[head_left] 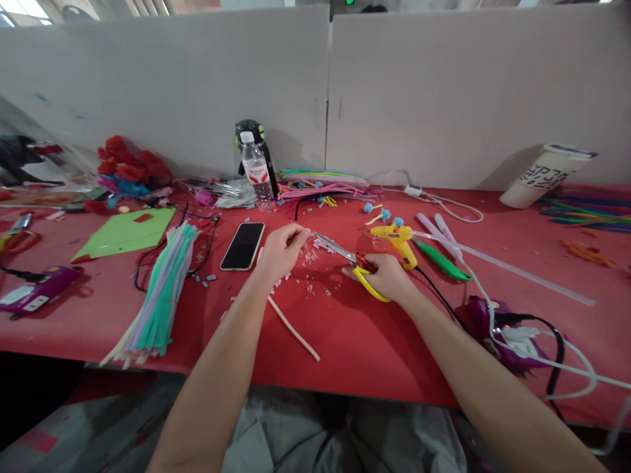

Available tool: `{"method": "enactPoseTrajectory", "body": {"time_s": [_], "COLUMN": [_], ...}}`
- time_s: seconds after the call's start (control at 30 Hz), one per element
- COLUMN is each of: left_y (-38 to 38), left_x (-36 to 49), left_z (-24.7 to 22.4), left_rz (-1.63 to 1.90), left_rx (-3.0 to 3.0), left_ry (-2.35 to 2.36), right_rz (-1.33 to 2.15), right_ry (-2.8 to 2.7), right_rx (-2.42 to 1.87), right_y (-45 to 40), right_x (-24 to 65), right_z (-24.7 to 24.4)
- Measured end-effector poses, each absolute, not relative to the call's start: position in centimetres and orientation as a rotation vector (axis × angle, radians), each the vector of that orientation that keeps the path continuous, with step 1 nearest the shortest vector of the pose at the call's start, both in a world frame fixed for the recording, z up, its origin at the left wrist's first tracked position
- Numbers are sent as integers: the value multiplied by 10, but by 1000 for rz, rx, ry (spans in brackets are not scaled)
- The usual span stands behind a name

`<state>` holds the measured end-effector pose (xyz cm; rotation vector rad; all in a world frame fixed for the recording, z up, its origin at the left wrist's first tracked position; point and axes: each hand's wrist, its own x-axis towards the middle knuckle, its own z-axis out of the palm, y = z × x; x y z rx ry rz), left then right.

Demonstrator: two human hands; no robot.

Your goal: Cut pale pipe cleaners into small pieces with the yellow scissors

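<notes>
- Step in hand, as judged from the pose: snipping with the scissors [340,249] at the left fingertips, above pale lilac clippings [310,257] scattered on the red table [355,355].
- Next move, as judged: a further cut would call for a firm pinch on the left and blades squared to the piece, with the fingertips kept clear of the edge.
- Right hand [390,274]: closed around the scissors' red and yellow handles, palm inward, blades directed up and left; the forearm enters from the lower right.
- Left hand [283,248]: wrist arched, fingers bent toward the thumb and narrow in spread, fingertips just beside the scissors' point. Whether they grip a small piece cannot be told.
- Position of the work: the 2 hands nearly meet at the middle of the table. A cream fuzzy stem [294,329] slants from beside the left wrist toward the near edge; its contact with that hand is unclear.
- Surroundings: a phone [243,246] lies left of the left hand, a bundle of fuzzy stems [165,295] farther left, and a yellow glue gun [405,250] just beyond the right hand.
</notes>
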<state>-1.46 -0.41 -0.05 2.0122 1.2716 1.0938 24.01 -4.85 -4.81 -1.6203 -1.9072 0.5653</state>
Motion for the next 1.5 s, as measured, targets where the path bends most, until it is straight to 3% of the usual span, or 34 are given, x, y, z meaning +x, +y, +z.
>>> {"method": "enactPoseTrajectory", "body": {"time_s": [1.5], "left_y": [-7], "left_x": [-12], "left_z": [4], "left_rz": [1047], "left_rx": [2030], "left_ry": [1313], "right_rz": [577], "right_ry": [-1934], "right_rx": [-1631], "right_y": [-47], "right_x": [242], "right_z": [-49]}}
